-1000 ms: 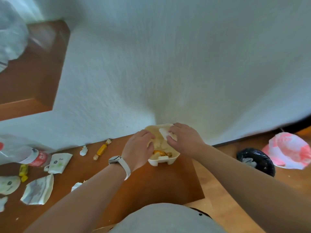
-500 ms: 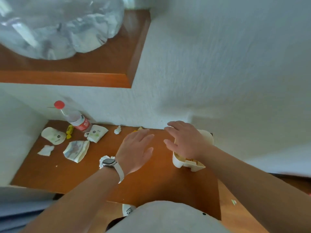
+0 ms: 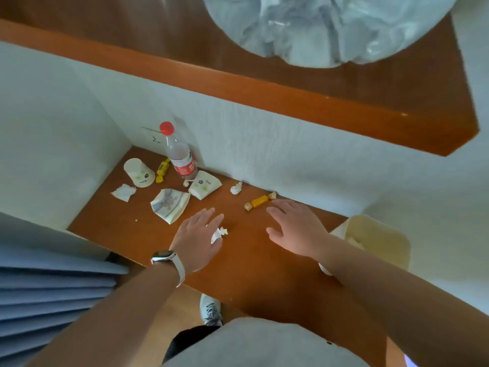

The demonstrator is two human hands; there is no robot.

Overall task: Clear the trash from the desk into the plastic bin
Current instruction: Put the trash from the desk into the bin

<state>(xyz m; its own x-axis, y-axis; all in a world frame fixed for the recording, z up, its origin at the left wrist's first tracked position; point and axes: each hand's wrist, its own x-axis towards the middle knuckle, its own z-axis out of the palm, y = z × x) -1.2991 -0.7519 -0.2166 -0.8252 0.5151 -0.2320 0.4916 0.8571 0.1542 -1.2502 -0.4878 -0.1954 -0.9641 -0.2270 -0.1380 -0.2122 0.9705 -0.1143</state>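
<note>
The cream plastic bin (image 3: 378, 239) stands at the desk's right end, partly behind my right forearm. My right hand (image 3: 296, 229) hovers open over the wooden desk (image 3: 251, 266), fingertips close to an orange wrapped candy (image 3: 259, 201). My left hand (image 3: 199, 238), a watch on its wrist, is open with fingers spread beside a small crumpled paper scrap (image 3: 218, 233). Further left lie a squashed patterned paper cup (image 3: 170, 205), a flattened flower-print cup (image 3: 205, 184), a tipped white cup (image 3: 139, 172), a yellow candy wrapper (image 3: 162, 170), a torn tissue (image 3: 123, 192) and a small white wad (image 3: 236, 188).
A plastic bottle (image 3: 180, 156) with a red cap and red label stands in the back corner. A wooden shelf (image 3: 264, 94) overhangs the desk, holding a crinkled clear plastic bag (image 3: 325, 27). White walls close the back and left. Blue fabric (image 3: 53, 292) hangs at lower left.
Both hands left the bin and moved left over the desk, empty and spread. The view swung left and up, bringing the littered corner and the shelf into sight.
</note>
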